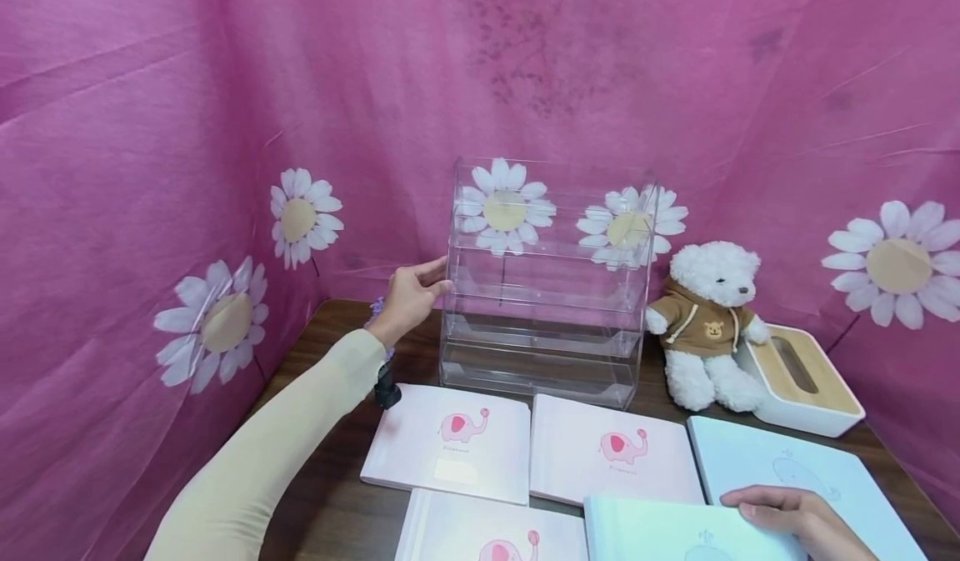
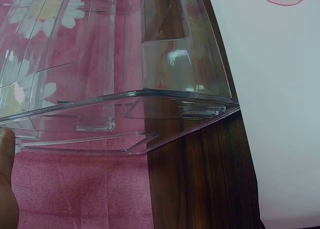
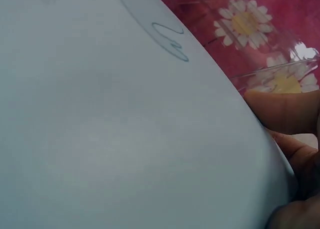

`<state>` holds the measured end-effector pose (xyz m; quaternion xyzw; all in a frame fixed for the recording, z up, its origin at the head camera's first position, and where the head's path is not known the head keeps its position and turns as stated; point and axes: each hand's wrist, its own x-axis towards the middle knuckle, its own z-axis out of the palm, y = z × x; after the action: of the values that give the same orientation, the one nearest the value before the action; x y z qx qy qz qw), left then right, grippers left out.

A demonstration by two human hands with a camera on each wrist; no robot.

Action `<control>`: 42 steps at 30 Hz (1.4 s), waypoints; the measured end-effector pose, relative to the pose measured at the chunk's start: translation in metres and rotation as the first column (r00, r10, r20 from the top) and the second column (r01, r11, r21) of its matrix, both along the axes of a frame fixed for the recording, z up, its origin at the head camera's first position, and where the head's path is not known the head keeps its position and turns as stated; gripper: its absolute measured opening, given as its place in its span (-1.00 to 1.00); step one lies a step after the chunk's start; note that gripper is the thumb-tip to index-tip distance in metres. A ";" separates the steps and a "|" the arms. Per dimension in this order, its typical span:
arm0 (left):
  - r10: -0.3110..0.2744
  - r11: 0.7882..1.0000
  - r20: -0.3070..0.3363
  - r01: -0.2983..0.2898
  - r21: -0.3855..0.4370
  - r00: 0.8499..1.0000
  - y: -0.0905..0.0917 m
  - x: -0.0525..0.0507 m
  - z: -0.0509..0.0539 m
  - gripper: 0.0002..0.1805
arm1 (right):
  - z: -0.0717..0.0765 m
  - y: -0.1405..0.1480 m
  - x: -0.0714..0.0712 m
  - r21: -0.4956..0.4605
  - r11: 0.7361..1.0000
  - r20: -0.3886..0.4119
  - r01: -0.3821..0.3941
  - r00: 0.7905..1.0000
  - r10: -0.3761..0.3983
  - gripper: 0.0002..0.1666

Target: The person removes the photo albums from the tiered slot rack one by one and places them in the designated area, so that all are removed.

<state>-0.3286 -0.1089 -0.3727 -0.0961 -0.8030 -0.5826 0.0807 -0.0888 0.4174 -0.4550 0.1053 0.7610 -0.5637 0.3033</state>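
Note:
A clear tiered display rack (image 1: 543, 319) stands at the back of the table. My left hand (image 1: 408, 298) grips its left side edge, with the thumb in front and the other fingers partly hidden behind. In the left wrist view, a fingertip (image 2: 6, 139) meets the rack's edge (image 2: 145, 94). At the front right, my right hand (image 1: 795, 515) holds a light-blue book (image 1: 660, 523) with a whale drawing by its right side. That book (image 3: 125, 129) fills most of the right wrist view. Pink elephant books (image 1: 450, 469) (image 1: 558, 453) (image 1: 442, 523) lie before the rack.
Another light-blue book (image 1: 757, 444) lies at the right, partly under the right hand. Behind it are a white teddy bear (image 1: 708, 328) in a brown hoodie and a white tissue box (image 1: 813, 411) with a wooden lid. A pink flowered cloth (image 1: 360, 86) hangs around the table.

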 end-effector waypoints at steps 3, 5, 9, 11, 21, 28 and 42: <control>0.001 1.000 -0.015 0.000 0.006 1.000 0.000 -0.001 0.000 -0.45 | -0.002 -0.008 -0.002 0.212 0.977 -0.053 0.028 0.998 -0.017 -0.51; 0.003 1.000 -0.021 -0.003 0.012 1.000 0.000 -0.001 0.000 -0.45 | -0.003 -0.015 -0.003 0.356 0.934 -0.103 0.043 0.995 -0.006 -0.49; 0.005 1.000 -0.024 -0.005 0.017 1.000 0.001 -0.002 0.000 -0.46 | -0.004 -0.024 -0.002 0.535 0.842 -0.217 0.066 0.974 0.061 -0.51; 0.003 1.000 -0.021 -0.003 0.020 1.000 0.001 -0.002 0.000 -0.45 | -0.005 -0.027 -0.002 0.575 0.814 -0.251 0.082 0.965 0.080 -0.57; 0.008 1.000 -0.009 -0.008 0.011 1.000 -0.001 0.000 0.001 -0.45 | -0.002 -0.035 0.000 0.669 0.738 -0.275 0.087 0.951 0.138 -0.76; 0.018 1.000 -0.011 -0.017 0.013 1.000 -0.002 0.000 -0.002 -0.47 | 0.004 -0.030 0.000 0.705 0.708 -0.302 0.043 0.922 0.244 -0.70; 0.055 0.998 -0.032 -0.056 -0.023 0.998 -0.004 0.005 -0.007 -0.53 | 0.018 0.005 -0.017 0.262 0.932 -0.569 0.252 0.820 -0.062 -0.79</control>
<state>-0.3231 -0.1128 -0.3797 -0.0837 -0.8110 -0.5688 0.1083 -0.1054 0.4226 -0.4371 0.0501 0.8867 -0.4597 0.0013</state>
